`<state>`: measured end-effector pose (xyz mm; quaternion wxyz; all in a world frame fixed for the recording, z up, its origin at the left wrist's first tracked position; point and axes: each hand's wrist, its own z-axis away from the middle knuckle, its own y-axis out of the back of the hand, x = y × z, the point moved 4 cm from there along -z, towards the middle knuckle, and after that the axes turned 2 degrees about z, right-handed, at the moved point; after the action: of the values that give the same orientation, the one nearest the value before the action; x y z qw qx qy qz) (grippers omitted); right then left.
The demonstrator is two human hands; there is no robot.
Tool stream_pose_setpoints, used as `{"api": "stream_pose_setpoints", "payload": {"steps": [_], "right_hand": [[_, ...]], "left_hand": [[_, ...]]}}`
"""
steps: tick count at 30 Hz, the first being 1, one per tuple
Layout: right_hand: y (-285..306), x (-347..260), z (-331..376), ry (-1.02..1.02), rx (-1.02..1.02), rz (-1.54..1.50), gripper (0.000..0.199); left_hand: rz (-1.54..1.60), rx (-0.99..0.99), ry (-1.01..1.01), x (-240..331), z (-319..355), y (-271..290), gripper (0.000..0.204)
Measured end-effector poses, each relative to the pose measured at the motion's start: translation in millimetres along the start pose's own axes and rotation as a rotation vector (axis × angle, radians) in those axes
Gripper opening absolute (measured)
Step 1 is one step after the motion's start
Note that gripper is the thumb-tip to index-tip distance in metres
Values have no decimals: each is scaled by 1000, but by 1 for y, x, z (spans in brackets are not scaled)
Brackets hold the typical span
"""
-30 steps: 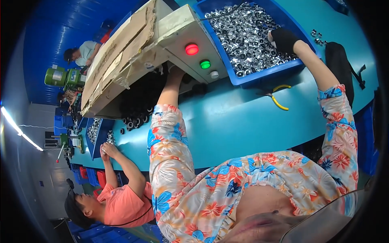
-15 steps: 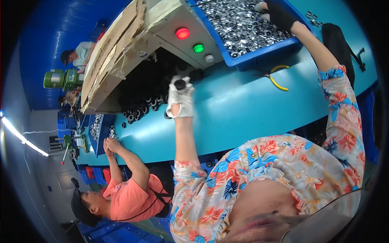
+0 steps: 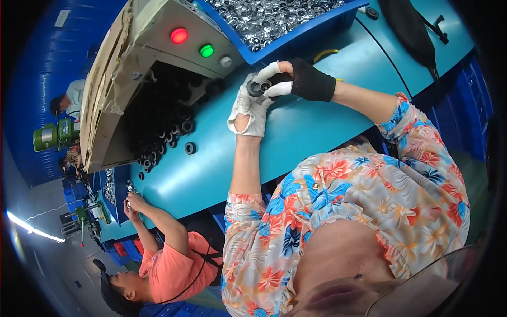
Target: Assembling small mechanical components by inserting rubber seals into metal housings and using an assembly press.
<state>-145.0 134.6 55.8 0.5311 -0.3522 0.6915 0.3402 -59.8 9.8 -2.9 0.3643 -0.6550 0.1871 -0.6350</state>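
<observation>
My left hand (image 3: 246,110), in a worn white glove, and my right hand (image 3: 291,78), in a black glove with white fingertips, meet above the teal table (image 3: 211,169). Together they hold a small black rubber ring (image 3: 255,88) with a silver metal piece at it. A pile of black rings (image 3: 163,127) lies under the grey machine housing (image 3: 153,47) to the left. A blue bin (image 3: 296,31) full of shiny metal rings stands behind my hands.
The housing carries a red light (image 3: 179,35), a green light (image 3: 206,50) and a white button (image 3: 226,61). A black bag (image 3: 412,29) lies at the right. A person in an orange shirt (image 3: 169,264) works at my left; another person (image 3: 66,100) stands farther off.
My right hand has left the blue bin and come down to my left hand. My left hand drew back from the black ring pile and both now meet over the table.
</observation>
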Motion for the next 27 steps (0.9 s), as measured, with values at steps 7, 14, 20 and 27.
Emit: {"api": "stream_pose_setpoints", "payload": {"steps": [7, 14, 20, 27], "right_hand": [[-4, 28, 0, -68, 106, -22, 29], [-1, 28, 9, -34, 223, 27, 27], [0, 24, 7, 90, 200, 232, 27], [0, 24, 10, 132, 185, 243, 28]], "left_hand": [[-82, 12, 9, -6, 3, 5, 49], [104, -1, 81, -1, 6, 12, 46], [104, -18, 79, -1, 4, 10, 53], [48, -12, 65, 1, 7, 7, 55]]}}
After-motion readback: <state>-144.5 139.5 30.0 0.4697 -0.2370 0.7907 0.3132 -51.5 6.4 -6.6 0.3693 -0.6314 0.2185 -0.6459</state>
